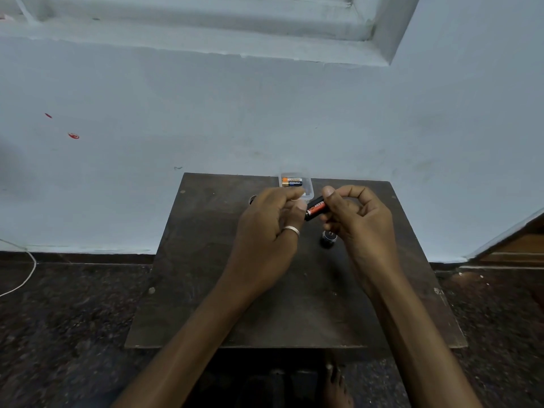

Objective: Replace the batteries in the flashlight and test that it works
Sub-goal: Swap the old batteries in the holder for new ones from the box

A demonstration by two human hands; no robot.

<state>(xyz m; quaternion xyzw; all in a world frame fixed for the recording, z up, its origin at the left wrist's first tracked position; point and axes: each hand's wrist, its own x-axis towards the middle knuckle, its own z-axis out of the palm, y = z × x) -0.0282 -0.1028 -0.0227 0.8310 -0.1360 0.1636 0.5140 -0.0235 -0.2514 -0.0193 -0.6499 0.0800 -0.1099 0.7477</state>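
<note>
A dark wooden desk [206, 290] stands against a pale blue wall [265, 113] with a recessed frame [206, 28] above. The floor [59, 319] is dark speckled stone, with a white cord [28, 275] at left.

We see a black and red battery [315, 208] held tilted above the table [206, 290], its lower end toward our left, its upper end toward our right. White lettering runs along its side, too small to read fully. A second battery [292, 182], copper and black with a Duracell label, lies on its side in a small clear plastic box [309, 184] at the far edge of the table. A short black round part [328, 238] with a bright ring on top, seemingly the flashlight's cap, stands on the table just nearer than the held battery. Another small round dark piece [252, 199] lies at the left, partly hidden; we cannot tell what it is.
</note>
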